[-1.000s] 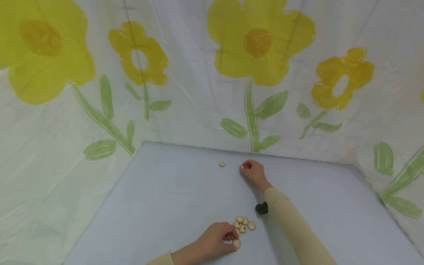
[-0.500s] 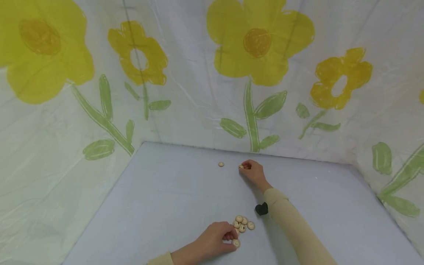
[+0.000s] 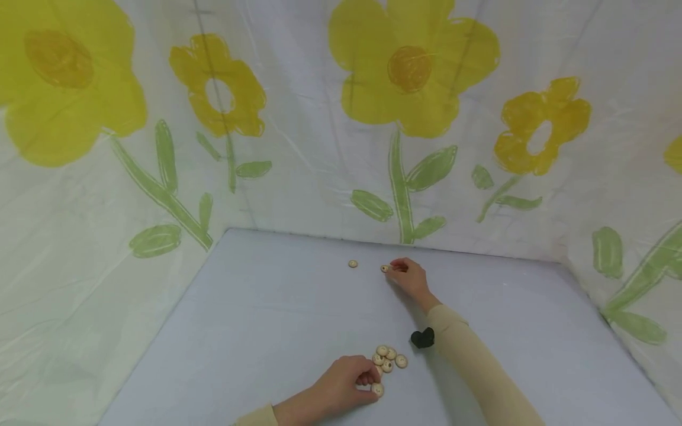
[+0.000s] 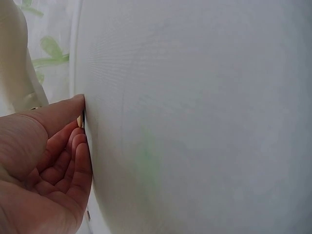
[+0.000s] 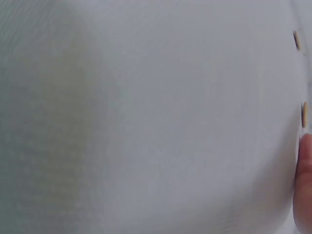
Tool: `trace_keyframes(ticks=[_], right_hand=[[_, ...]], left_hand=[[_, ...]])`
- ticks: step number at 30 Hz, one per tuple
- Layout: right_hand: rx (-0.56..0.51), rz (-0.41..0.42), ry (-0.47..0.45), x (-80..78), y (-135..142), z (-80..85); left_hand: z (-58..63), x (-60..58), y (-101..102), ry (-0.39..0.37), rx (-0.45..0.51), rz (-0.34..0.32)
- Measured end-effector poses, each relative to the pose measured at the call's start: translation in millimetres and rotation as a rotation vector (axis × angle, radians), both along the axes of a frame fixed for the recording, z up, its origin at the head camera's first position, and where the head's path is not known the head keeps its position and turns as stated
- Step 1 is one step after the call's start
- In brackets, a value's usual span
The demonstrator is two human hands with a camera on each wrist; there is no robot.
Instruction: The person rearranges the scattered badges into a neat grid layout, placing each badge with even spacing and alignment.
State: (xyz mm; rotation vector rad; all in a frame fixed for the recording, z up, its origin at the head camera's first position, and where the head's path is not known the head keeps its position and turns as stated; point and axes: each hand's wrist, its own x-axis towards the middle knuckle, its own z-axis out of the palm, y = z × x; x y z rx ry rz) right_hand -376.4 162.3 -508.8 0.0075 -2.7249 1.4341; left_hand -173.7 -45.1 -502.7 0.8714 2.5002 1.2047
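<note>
A pale lavender-grey table (image 3: 266,331) carries everything, its far edge meeting white cloth (image 3: 303,118) painted with yellow flowers. The left hand (image 3: 343,380), toward the table's near edge, pinches a small, round, pale wooden-looking disc (image 3: 377,390) between thumb and fingers. The right hand (image 3: 411,279) reaches close to the far edge, fingers loose and gripping nothing. Just beyond the left fingers, toward the far edge, lies a cluster of matching discs (image 3: 387,366), some overlapping; the left hand is much the nearer. Just left of the right fingertips lies the right far disc (image 3: 384,268); the left far disc (image 3: 353,264) sits further left, both near the far edge. Being round, the discs have no long axis; they look thin and tan, with dark marks too small to read.
</note>
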Motion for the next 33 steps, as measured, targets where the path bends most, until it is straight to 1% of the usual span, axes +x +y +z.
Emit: trace_keyframes(ticks=[4,9,10,15,24,28,33], right_hand=[[-0.039,-0.013,-0.022,0.4,3.9,-1.9],[-0.140,-0.020,-0.067,1.3,7.2,-4.9],[-0.166,-0.021,-0.077,1.6,7.7,-5.5],[-0.253,-0.030,-0.105,6.0,9.5,-5.3],[-0.328,0.005,-0.131,15.9,15.1,-7.2],[-0.366,0.017,-0.138,23.5,17.2,-6.4],[-0.401,0.018,-0.139,33.0,19.6,-3.8]], left_hand=[[-0.5,0.3,0.2,0.019,0.001,-0.005],[0.1,1.8,0.3,0.017,0.010,-0.003],[1.1,2.3,0.5,0.005,0.013,0.001],[2.2,3.7,0.6,0.002,0.025,0.008],[4.2,4.7,0.4,0.057,0.043,0.011],[1.7,4.1,-0.1,0.057,0.060,0.011],[0.9,2.9,-0.1,0.031,0.063,0.013]])
